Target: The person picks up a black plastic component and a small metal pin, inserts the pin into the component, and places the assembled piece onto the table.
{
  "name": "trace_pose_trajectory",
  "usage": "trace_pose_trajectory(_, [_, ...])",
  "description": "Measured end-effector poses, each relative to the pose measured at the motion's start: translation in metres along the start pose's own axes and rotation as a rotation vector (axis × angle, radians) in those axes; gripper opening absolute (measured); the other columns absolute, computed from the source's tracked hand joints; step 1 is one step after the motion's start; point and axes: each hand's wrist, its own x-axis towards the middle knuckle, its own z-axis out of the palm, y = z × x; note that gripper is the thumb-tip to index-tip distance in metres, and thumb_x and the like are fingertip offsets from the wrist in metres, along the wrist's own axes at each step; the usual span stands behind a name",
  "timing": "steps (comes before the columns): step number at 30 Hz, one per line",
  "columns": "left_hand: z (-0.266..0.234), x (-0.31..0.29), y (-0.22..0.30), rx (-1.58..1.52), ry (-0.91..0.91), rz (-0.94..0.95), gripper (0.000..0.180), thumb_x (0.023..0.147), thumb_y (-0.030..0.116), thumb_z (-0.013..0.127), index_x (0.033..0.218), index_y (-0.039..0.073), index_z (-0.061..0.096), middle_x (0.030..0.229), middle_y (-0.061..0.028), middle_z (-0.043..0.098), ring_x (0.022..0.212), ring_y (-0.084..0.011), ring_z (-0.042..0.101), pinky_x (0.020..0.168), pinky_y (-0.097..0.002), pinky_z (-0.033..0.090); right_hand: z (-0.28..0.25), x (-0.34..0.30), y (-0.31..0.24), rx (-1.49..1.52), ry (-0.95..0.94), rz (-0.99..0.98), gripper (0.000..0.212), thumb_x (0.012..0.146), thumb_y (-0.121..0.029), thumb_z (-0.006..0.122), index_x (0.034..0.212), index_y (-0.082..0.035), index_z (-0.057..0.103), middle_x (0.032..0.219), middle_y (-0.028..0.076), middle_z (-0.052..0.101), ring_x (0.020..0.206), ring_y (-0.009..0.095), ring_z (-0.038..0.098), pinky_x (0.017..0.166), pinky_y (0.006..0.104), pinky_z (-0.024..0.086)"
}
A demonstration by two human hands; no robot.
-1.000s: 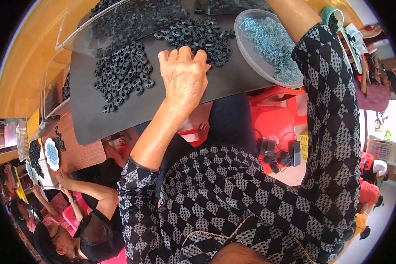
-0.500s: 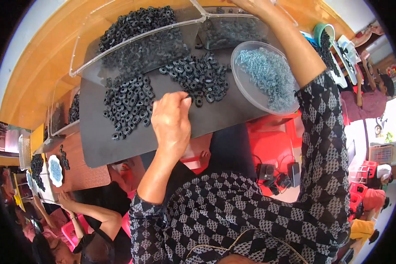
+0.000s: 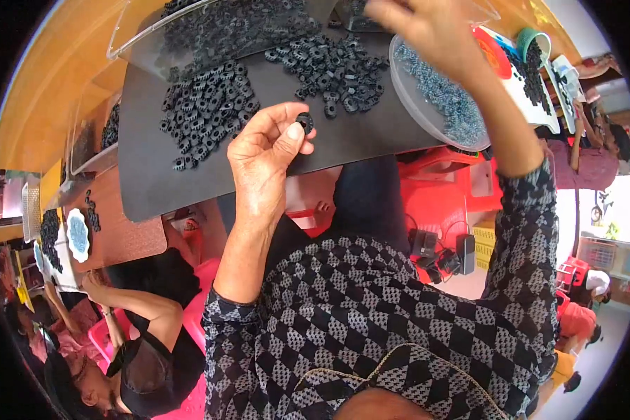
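My left hand (image 3: 266, 143) is closed, pinching a small black plastic part with a hole (image 3: 304, 124) between thumb and fingers, just over the near part of the dark board. Beyond it on the board lie two heaps of similar black parts: a left heap (image 3: 206, 115) and a right heap (image 3: 339, 70). My right hand (image 3: 434, 31) is raised at the top, partly over the round clear tub (image 3: 427, 119) of small bluish translucent pieces (image 3: 444, 98). Motion smears its fingers, and whether they hold anything does not show.
A clear plastic bin (image 3: 182, 28) of black parts stands along the far side of the dark board (image 3: 168, 185). Red plastic stools (image 3: 434, 199) stand below the board, one carrying black adapters (image 3: 465, 252). To the left, another person (image 3: 147, 315) sits by a brown table (image 3: 129, 238).
My left hand has lifted from between the heaps and turned, now showing a black part in its pinch. My right hand has come back from the far bin toward the tub. The view has shifted.
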Motion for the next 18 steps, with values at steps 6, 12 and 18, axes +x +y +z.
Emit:
trace_pose_trajectory(6, [0.009, -0.003, -0.001, 0.032, 0.007, 0.048, 0.016, 0.085, -0.002, 0.059, 0.101, -0.004, 0.060, 0.086, -0.0042, 0.062, 0.073, -0.0090, 0.057, 0.069, -0.0204, 0.047, 0.030, -0.062, -0.061, 0.354, -0.133, 0.119, 0.014, 0.074, -0.009, 0.065, 0.087, -0.004, 0.063, 0.072, 0.010, 0.060, 0.068, 0.026, 0.060, 0.060, 0.0349, 0.047])
trace_pose_trajectory(12, [0.017, -0.011, -0.002, -0.102, 0.027, 0.065, 0.017, 0.085, -0.001, 0.059, 0.102, -0.002, 0.059, 0.088, -0.0038, 0.062, 0.073, -0.0111, 0.058, 0.071, -0.0227, 0.048, 0.058, -0.084, -0.080, 0.297, 0.055, 0.031, 0.016, 0.074, -0.007, 0.066, 0.089, -0.002, 0.061, 0.074, 0.011, 0.059, 0.068, 0.028, 0.058, 0.059, 0.0358, 0.046])
trace_pose_trajectory(18, [0.009, -0.015, -0.008, 0.064, 0.007, 0.083, 0.014, 0.087, 0.007, 0.060, 0.100, 0.001, 0.059, 0.082, -0.0048, 0.063, 0.064, -0.0084, 0.058, 0.051, -0.0172, 0.044, 0.042, -0.109, -0.085, 0.135, -0.079, -0.015, 0.025, 0.073, -0.003, 0.059, 0.098, -0.004, 0.061, 0.074, 0.008, 0.056, 0.069, 0.026, 0.055, 0.058, 0.0353, 0.045])
